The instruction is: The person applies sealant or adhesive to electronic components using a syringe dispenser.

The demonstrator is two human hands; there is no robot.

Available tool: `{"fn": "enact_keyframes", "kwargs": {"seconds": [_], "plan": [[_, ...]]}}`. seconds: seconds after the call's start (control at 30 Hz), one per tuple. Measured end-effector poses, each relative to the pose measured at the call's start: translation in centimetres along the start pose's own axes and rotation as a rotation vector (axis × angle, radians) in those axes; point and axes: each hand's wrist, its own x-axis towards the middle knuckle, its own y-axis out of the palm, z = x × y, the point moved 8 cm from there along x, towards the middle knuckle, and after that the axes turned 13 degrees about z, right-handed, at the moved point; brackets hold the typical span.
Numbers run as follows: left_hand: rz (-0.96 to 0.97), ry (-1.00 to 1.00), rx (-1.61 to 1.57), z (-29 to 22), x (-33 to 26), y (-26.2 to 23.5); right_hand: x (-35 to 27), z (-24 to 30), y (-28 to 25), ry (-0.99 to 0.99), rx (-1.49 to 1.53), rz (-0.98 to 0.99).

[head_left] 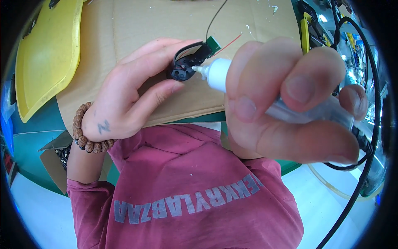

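My left hand [124,91] is closed around a small black plastic housing [181,71], with its open hollow side facing up. From the far end of the housing sticks a small green circuit board [213,44]. A thin red wire [231,43] and a dark wire [212,21] run out near it. My right hand [286,99] grips a squeeze bottle [218,74] with a white collar, a fine pale nozzle and a clear body. The nozzle's tip is at the housing's right rim; whether it touches cannot be made out. Fingers cover much of the bottle.
Brown cardboard [124,25] covers the green table beneath my hands. A yellow tray [49,58] lies at the left. At the right, a thick black cable [376,91] hangs down past cluttered parts. An opened cardboard box [53,166] sits low at the left.
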Motion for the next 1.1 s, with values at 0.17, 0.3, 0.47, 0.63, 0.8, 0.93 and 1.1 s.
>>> {"fn": "enact_keyframes", "kwargs": {"seconds": [0.17,0.3,0.47,0.63,0.8,0.93,1.1], "plan": [[-0.003,0.007,0.017,-0.3,0.1,-0.1,0.0,0.1,0.0,-0.002,-0.001,-0.011],[0.009,-0.007,0.024,-0.3,0.0,0.0,0.0,0.1,0.0,-0.005,0.0,-0.021],[0.009,-0.01,0.063,-0.3,-0.1,0.0,0.0,0.0,0.0,0.017,0.006,0.005],[-0.006,-0.008,0.026,0.0,-0.3,0.0,0.1,-0.4,0.1,0.05,0.019,0.052],[-0.018,0.0,-0.004,0.1,-0.2,0.0,0.1,-0.1,0.2,0.026,0.023,0.017],[0.01,-0.01,0.002,0.0,-0.1,0.0,0.0,0.6,-0.3,0.014,0.039,0.007],[0.028,-0.031,-0.025,0.1,-0.3,0.1,0.0,0.4,-0.3,0.002,0.062,-0.002]]}}
